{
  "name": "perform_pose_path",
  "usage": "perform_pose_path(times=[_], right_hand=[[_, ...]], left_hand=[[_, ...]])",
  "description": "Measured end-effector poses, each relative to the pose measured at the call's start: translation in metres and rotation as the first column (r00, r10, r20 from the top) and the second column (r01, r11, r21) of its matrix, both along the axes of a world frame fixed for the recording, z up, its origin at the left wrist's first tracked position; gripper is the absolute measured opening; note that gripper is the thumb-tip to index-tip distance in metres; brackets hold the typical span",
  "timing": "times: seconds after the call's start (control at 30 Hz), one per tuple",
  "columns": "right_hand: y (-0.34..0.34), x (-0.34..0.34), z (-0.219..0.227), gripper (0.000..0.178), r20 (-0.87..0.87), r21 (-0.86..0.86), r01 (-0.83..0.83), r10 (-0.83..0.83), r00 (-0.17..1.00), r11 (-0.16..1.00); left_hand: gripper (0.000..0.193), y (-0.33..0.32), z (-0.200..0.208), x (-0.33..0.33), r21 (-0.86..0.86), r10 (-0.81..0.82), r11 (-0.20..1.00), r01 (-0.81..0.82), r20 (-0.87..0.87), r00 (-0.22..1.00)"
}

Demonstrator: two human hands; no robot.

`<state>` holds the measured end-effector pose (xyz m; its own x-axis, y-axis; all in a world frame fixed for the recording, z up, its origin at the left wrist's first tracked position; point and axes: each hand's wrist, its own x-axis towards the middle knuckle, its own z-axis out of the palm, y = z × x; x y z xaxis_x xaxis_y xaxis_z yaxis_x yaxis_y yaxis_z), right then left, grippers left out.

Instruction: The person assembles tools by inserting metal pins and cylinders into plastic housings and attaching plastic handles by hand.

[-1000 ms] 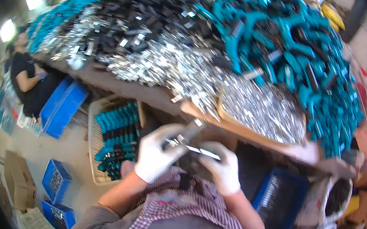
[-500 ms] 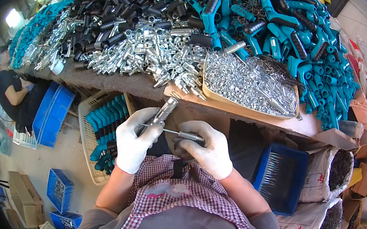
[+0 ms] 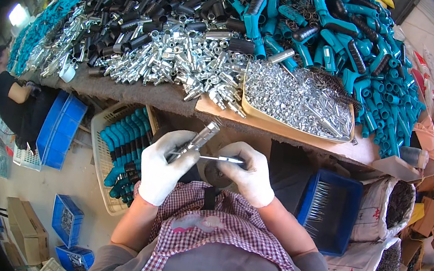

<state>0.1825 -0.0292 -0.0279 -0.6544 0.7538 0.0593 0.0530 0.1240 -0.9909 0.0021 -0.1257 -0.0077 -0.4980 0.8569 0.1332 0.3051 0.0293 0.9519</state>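
Note:
My left hand point(image 3: 160, 169), in a white glove, grips a silver metal cylinder point(image 3: 204, 135) tilted up and away to the right. A thin coil of spring sticks out of its far end. My right hand point(image 3: 251, 176), also gloved, pinches a slim tool point(image 3: 229, 160) with a silver barrel and a thin straight shaft. That shaft runs level to the left and meets the cylinder beside my left thumb. Glove fingers hide the exact point of contact. Both hands are in front of my checked apron point(image 3: 235, 207), below the bench edge.
On the bench lie heaps of silver fittings point(image 3: 177, 61), black sleeves point(image 3: 140, 6) and teal handles point(image 3: 387, 96). A tray point(image 3: 262, 114) holds small metal parts. Below stand a cream basket point(image 3: 99, 143) of teal handles, a blue bin point(image 3: 345, 203) and sacks point(image 3: 362, 270). Another person point(image 3: 15, 96) is at far left.
Both hands have shifted slightly to the right, the cylinder with them. The slim tool has turned a little and now lies more level. The grips look the same.

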Motion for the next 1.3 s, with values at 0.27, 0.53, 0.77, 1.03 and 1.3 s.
perform_pose_path(times=[0.27,0.53,0.77,1.03,1.3], right_hand=[[0.045,0.059,0.017,0.017,-0.075,-0.141,0.274,-0.286,0.955,0.951],[0.048,0.053,0.042,0.018,0.136,0.082,0.026,-0.037,0.99,0.996],[0.026,0.032,0.028,0.026,0.155,0.105,-0.172,0.154,0.976,0.979],[0.021,0.041,0.015,0.029,0.211,0.113,-0.246,0.219,0.953,0.963],[-0.001,0.029,-0.007,0.06,-0.405,-0.468,-0.246,0.042,0.914,0.849]], left_hand=[[0.033,-0.011,0.009,-0.017,-0.034,-0.073,0.997,0.068,-0.181,0.981],[0.028,-0.008,0.011,-0.008,-0.068,-0.22,0.975,0.21,-0.377,0.9],[0.03,-0.007,0.006,0.004,-0.055,-0.316,0.947,0.316,-0.326,0.891],[0.027,-0.011,-0.003,0.004,-0.075,-0.364,0.931,0.356,-0.177,0.914],[0.026,-0.008,-0.005,0.007,-0.062,-0.358,0.932,0.356,-0.288,0.888]])
